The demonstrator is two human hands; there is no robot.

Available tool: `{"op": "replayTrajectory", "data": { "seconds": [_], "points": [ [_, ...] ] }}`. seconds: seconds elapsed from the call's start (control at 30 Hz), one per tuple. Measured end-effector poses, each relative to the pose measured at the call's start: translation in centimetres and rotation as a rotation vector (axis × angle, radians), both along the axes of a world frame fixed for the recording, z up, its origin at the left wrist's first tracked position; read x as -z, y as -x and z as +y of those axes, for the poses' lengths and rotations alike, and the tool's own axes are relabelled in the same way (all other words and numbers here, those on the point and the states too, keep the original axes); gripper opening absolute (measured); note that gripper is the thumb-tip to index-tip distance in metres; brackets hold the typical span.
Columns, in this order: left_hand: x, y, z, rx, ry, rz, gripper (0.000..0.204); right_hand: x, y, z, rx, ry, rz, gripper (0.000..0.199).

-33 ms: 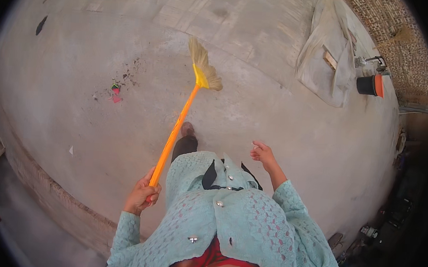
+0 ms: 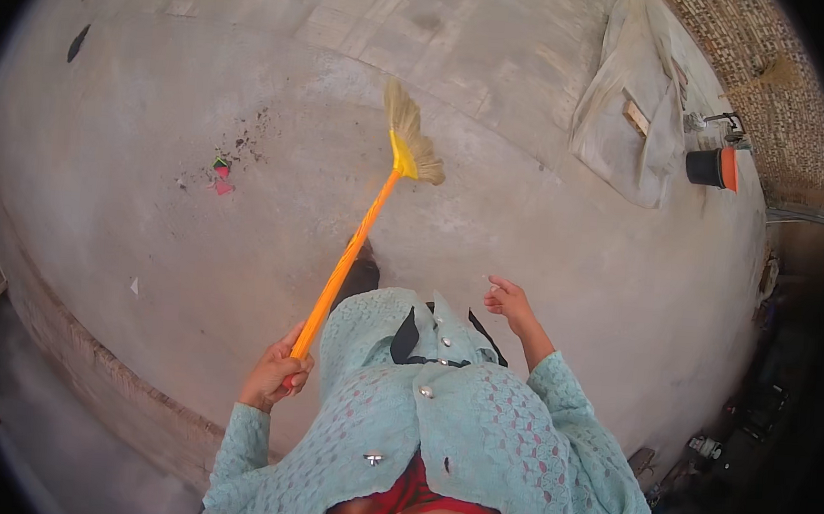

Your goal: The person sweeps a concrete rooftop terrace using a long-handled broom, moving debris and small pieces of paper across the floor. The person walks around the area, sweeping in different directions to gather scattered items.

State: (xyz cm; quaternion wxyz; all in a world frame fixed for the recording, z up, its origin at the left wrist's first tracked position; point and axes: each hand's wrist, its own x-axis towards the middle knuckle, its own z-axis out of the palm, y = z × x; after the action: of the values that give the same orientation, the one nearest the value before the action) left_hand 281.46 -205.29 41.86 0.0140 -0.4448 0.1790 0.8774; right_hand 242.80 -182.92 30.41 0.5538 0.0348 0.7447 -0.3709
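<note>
My left hand (image 2: 275,373) is wrapped round the end of a broom's orange handle (image 2: 346,264), low in front of my left side. From there the broom slants away and slightly right, and its pale straw bristles (image 2: 409,133), bound in yellow, fan out over the concrete floor. Whether they touch the floor is hard to tell. My right hand (image 2: 510,302) hangs free at the right, index finger stretched out and the others loosely bent, with nothing visible in it. Left of the bristles lies a small heap of dark debris (image 2: 248,143) with pink and green scraps (image 2: 222,179).
A raised ledge (image 2: 109,360) curves along the left. At the far right are a crumpled pale sheet (image 2: 623,109) with a wood piece (image 2: 636,117), a black and orange bucket (image 2: 710,168) and a brick surface (image 2: 776,101). A white scrap (image 2: 135,285) lies on the left.
The broom's head has swung a little to the right, and its handle now covers more of my foot. My left hand keeps its grip; my right hand has barely shifted.
</note>
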Motion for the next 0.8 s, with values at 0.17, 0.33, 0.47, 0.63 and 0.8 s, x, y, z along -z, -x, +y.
{"op": "replayTrajectory", "data": {
  "seconds": [0.17,0.33,0.47,0.63,0.8],
  "points": [
    [3.4,3.9,-3.2,0.171,-0.127,-0.024,0.066,-0.5,0.9,1.1,0.055,-0.124,-0.051,0.04],
    [4.3,8.1,-3.5,0.135,-0.041,-0.215,0.064,0.7,2.1,1.7,0.16,-0.059,-0.138,0.04],
    [3.0,9.4,-3.1,-0.047,0.136,-0.341,0.063,6.0,4.3,2.9,0.139,0.012,-0.199,0.036],
    [-0.6,14.3,-2.3,-0.133,0.384,-0.371,0.072,5.3,10.7,-1.9,-0.028,0.045,-0.198,0.038],
    [-4.3,19.1,-2.5,-0.105,0.492,-0.395,0.075,3.6,15.5,-3.3,0.049,0.199,-0.191,0.04]
  ]
}}
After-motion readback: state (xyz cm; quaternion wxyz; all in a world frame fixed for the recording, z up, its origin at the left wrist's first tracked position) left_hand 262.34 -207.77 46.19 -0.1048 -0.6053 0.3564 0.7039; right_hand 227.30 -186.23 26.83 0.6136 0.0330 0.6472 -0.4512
